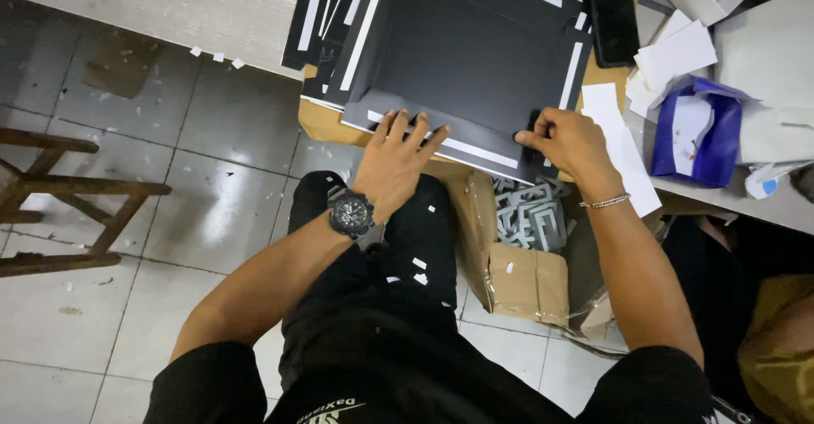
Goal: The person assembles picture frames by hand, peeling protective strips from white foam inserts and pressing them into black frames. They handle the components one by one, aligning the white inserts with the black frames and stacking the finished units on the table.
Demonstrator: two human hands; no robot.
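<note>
— Which step are you on?

— I judge it's the folding: the large matte black card sheet with white strips (475, 51) lies flat on the desk (780, 203), its near edge under both hands.

— How are they set?

— My left hand (398, 157) presses fingers spread; my right hand (564, 140) pinches the edge. Next calls for a firm, even crease.

— Below?

— A brown cardboard box (526, 284) of small grey frame offcuts (534, 216).

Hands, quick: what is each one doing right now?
Left hand: open, fingers spread, pressing flat on the black card sheet.
Right hand: closed, pinching the same sheet's near edge.
</note>
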